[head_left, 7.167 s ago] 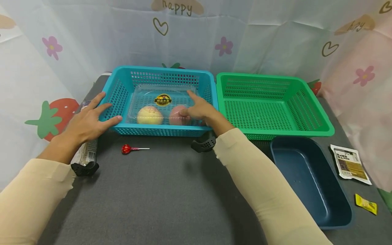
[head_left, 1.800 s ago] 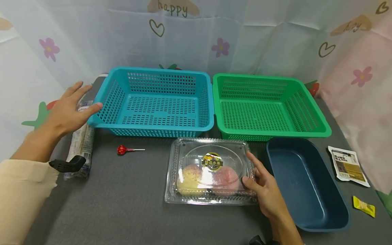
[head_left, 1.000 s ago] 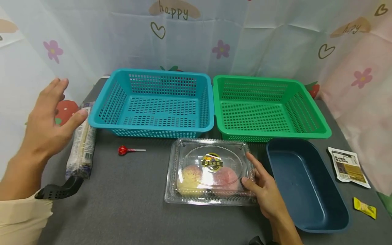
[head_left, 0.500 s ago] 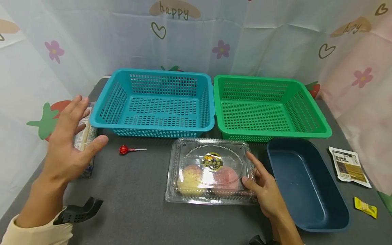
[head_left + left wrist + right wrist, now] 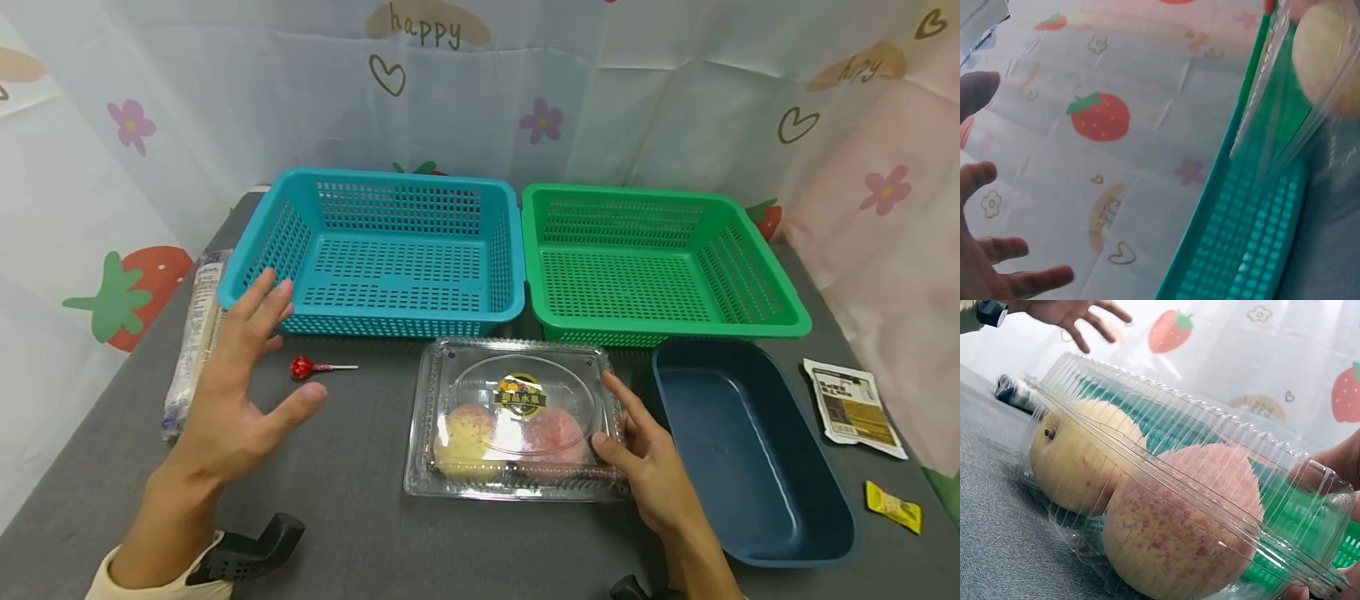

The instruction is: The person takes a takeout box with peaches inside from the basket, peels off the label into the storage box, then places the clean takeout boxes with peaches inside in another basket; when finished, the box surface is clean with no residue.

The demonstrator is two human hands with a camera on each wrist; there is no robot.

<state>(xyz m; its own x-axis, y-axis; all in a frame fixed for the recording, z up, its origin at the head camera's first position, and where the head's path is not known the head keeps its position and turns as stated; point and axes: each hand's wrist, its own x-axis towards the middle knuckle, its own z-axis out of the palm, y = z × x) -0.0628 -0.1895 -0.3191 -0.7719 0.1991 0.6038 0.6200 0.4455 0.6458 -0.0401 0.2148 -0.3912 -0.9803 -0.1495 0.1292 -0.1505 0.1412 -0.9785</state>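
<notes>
A clear plastic fruit box (image 5: 517, 433) with a black-and-gold label is in front of the two baskets in the head view. Inside sit a yellowish peach (image 5: 1079, 469) and a pinker peach (image 5: 1179, 525). My right hand (image 5: 652, 475) grips the box's right end, thumb on the lid's side; part of the fingers is hidden behind it. My left hand (image 5: 232, 400) hovers with fingers spread, holding nothing, left of the box. Just beyond its thumb lies a red lollipop (image 5: 302, 367). In the left wrist view, the left fingertips (image 5: 1054, 275) are apart and bare.
A blue basket (image 5: 397, 325) and a green basket (image 5: 675, 329) stand side by side at the back. On the right is a dark blue tub (image 5: 750, 467), beside a white-and-brown packet (image 5: 855, 408) and a yellow-wrapped candy (image 5: 892, 507). A long plastic-wrapped packet (image 5: 191, 350) lies at left.
The fruit box has come out of the blue basket to the front, held by my right hand. My left hand has left the blue basket's rim and lately moved right and nearer me.
</notes>
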